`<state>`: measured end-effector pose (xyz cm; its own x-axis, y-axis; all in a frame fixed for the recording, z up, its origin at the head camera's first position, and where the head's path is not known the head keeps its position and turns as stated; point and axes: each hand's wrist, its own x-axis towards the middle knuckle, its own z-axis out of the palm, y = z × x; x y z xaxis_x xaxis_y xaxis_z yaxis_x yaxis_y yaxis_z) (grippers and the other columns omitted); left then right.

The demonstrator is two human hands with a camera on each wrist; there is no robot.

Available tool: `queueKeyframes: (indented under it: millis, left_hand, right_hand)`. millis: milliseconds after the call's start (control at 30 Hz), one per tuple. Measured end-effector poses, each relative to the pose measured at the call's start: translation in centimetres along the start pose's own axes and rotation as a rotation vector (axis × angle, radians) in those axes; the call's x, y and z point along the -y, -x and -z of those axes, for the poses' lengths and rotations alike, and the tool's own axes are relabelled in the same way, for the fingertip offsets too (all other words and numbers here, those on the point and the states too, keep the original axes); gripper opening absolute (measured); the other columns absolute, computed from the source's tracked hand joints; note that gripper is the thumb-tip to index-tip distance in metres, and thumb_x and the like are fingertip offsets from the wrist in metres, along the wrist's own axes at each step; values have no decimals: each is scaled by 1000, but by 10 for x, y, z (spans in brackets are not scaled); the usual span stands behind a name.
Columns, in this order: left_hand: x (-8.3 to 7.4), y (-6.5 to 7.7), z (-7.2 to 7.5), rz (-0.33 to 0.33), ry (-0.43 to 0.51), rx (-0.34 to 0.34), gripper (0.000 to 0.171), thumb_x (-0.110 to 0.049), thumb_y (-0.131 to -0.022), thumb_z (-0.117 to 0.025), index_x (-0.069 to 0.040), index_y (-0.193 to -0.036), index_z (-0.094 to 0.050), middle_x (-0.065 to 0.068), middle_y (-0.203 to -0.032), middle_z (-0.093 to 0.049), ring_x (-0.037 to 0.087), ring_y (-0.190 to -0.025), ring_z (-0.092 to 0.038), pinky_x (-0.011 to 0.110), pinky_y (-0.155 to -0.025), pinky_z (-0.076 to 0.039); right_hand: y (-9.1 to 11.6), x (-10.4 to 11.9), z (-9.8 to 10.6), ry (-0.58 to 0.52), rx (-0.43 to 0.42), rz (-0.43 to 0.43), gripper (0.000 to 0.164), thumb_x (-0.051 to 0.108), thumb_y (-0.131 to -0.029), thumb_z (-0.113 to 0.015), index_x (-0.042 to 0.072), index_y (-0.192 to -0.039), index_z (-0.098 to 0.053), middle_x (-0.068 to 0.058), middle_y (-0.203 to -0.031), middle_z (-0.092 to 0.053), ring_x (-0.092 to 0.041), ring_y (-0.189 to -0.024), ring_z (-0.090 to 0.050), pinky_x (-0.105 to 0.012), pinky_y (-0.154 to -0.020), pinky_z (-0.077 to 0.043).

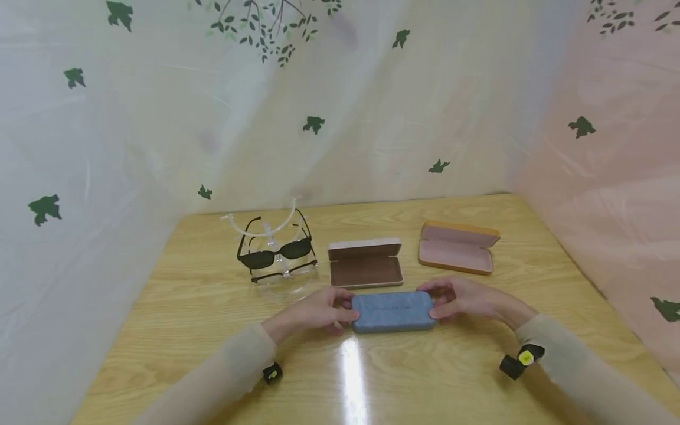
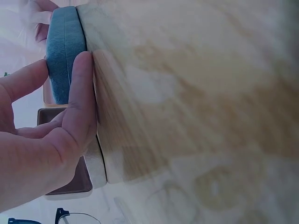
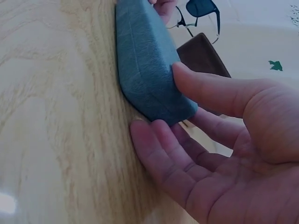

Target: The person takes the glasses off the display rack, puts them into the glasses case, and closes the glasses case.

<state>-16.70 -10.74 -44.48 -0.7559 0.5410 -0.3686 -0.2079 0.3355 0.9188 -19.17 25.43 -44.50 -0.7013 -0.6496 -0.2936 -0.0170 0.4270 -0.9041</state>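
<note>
A pale cloth [image 1: 361, 88] hangs beyond the blue case [image 1: 393, 311], its folds running to both sides. The blue case is at the near-middle part of the wooden counter [image 1: 202, 342], lid closed and long side toward the person; whether it rests there or is slightly raised, I cannot tell. Two light sleeves [image 1: 212, 366] reach in from the near side, one left and one right of the blue case.

A clear stand [image 1: 270, 235] is left of and beyond the blue case. The orange case [image 1: 458, 255], pink inside, lies beyond it to the right, lid up. The white case [image 1: 365, 270], brown inside, is just beyond it, lid also up.

The left hand [image 1: 321, 308] has its grip closed to the case's width, pinching the blue case's left end between thumb and fingers. The right hand [image 1: 461, 297] has a like grip on the right end, thumb on the top face, fingertips at the lower edge.

Left of and beyond the blue case, sunglasses [image 1: 259, 260] sit on the stand, with dark-browed glasses [image 1: 268, 277] below them.
</note>
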Motion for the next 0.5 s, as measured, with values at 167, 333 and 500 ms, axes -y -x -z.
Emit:
queueKeyframes:
  millis: [167, 333, 500]
  left_hand:
    - [-6, 6, 6, -27, -71, 30, 63, -17, -97, -71, 6, -148, -42, 16, -124, -56, 24, -95, -65, 39, -76, -61]
    - [-14, 28, 21, -155, -248, 13, 59, -25, -99, -69, -5, -149, -45, 17, -134, -55, 27, -110, -63, 39, -85, -58]
    - [-29, 58, 37, -399, -341, -66, 42, -22, -102, -65, -9, -140, -56, 11, -134, -59, 26, -115, -62, 41, -94, -54]
  right_hand:
    - [-3, 10, 4, 40, 7, -7, 62, 17, -94, -75, -7, -144, -48, -22, -138, -55, -24, -103, -64, -32, -84, -56]
    - [-15, 34, 8, 147, -77, 91, 57, 20, -97, -72, -7, -142, -51, -24, -136, -58, -30, -111, -64, -34, -83, -58]
    - [-34, 67, 7, 252, -148, 182, 54, 28, -97, -72, 2, -141, -56, -16, -134, -62, -29, -120, -61, -42, -100, -49]
